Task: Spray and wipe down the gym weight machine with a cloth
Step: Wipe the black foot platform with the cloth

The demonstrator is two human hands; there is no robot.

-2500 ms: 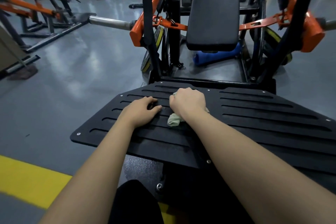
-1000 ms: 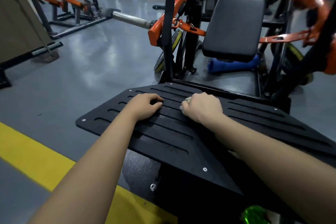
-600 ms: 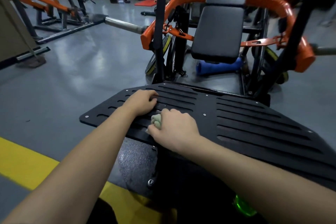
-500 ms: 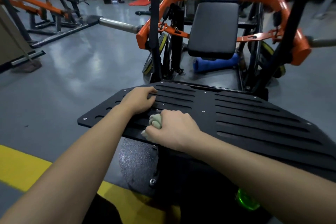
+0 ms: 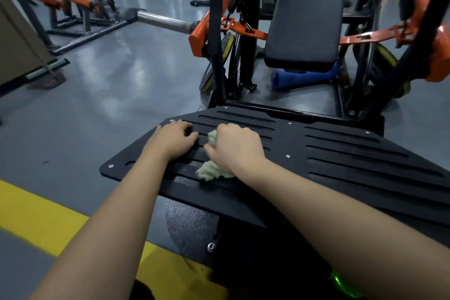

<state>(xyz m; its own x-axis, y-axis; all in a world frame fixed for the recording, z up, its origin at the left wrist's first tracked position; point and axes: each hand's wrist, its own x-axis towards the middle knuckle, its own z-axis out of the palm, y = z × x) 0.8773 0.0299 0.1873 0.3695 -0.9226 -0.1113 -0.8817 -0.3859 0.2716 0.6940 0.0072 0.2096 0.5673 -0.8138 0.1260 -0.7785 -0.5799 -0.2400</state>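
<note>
While the right hand [image 5: 235,147] grips a bunched pale-green cloth [image 5: 210,170] against the black slotted footplate [image 5: 341,165] at frame centre, the left hand [image 5: 174,141] rests just beside it, fingers bent, holding nothing. A black back pad [image 5: 306,29] stands upper right.

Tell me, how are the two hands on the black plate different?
The right hand grips a bunched pale green cloth; the left hand holds nothing. The left hand rests on the slotted plate itself, while the right hand presses the cloth against it. The left hand sits nearer the plate's left edge, the right hand nearer its middle. Both are bare and on the same plate, close together.
</note>
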